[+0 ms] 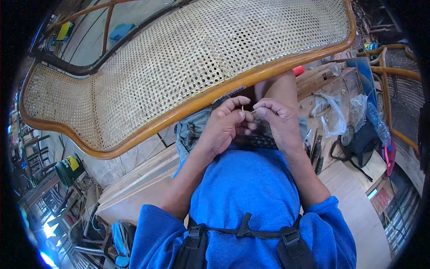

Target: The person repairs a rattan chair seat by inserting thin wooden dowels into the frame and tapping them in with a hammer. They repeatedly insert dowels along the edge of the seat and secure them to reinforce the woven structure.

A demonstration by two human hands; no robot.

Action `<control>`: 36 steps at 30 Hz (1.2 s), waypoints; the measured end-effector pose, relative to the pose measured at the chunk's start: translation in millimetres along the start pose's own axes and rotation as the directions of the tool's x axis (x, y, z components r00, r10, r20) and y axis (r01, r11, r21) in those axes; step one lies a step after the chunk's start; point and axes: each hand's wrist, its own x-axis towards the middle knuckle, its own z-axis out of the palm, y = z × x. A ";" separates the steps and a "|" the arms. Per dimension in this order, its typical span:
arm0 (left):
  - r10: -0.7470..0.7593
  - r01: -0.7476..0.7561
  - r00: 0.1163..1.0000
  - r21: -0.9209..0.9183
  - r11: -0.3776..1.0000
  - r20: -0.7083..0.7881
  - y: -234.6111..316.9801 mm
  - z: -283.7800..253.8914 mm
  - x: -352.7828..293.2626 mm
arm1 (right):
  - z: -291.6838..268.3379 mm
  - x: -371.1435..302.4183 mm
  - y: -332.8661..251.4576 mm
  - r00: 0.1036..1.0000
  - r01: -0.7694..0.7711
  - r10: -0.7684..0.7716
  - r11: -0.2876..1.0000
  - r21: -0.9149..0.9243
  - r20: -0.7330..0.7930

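So we've got a cluttered workshop here: pale wooden boards make up the bench [354,213] around our lap, with grey floor [105,168] showing off to the left. A big woven cane panel [188,58] in a curved brown frame [179,115] slants across the upper view and covers part of our legs.

Our left hand [225,125] and right hand [281,120] are close together just below the frame's edge. Fingers on both are pinched narrow, thumb to fingertip, on a thin pale strip [253,111]; we can't tell if the bits in each hand are one piece.

To the right there are clear plastic bags [333,117], a black strapped item [362,140] and some slim dark tools [317,152] near our arm. Past those sits another cane chair [403,85]. Over left, a green bucket [67,177] stands near the boards.

Writing-wise, the bucket has a yellow label with print, and a small marked tag [233,93] sits on the frame's lower edge, too small to make out.
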 end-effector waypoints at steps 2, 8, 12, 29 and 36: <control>-0.052 0.050 0.996 0.043 0.998 0.070 0.5 -2.8 1.3 | -4.3 0.0 -1.8 1.000 -0.024 0.022 0.994 0.103 0.021; -0.094 0.100 0.995 0.300 0.949 -0.034 -0.4 17.0 4.5 | -12.6 -3.8 -2.7 0.990 0.140 -0.141 0.985 -0.102 0.002; -0.042 0.047 0.999 0.249 0.967 -0.027 -1.4 23.2 1.1 | -9.2 -8.8 -6.8 0.989 0.089 -0.092 0.996 -0.026 -0.117; 0.028 -0.370 0.923 0.907 -0.200 0.383 98.2 32.1 172.9 | -39.0 70.9 -10.4 0.982 0.146 -0.171 0.956 -0.254 -0.079; -0.249 -0.404 0.888 0.915 -0.020 0.387 104.3 41.3 199.9 | -30.9 91.3 -4.8 0.940 0.303 -0.340 0.781 -0.546 0.034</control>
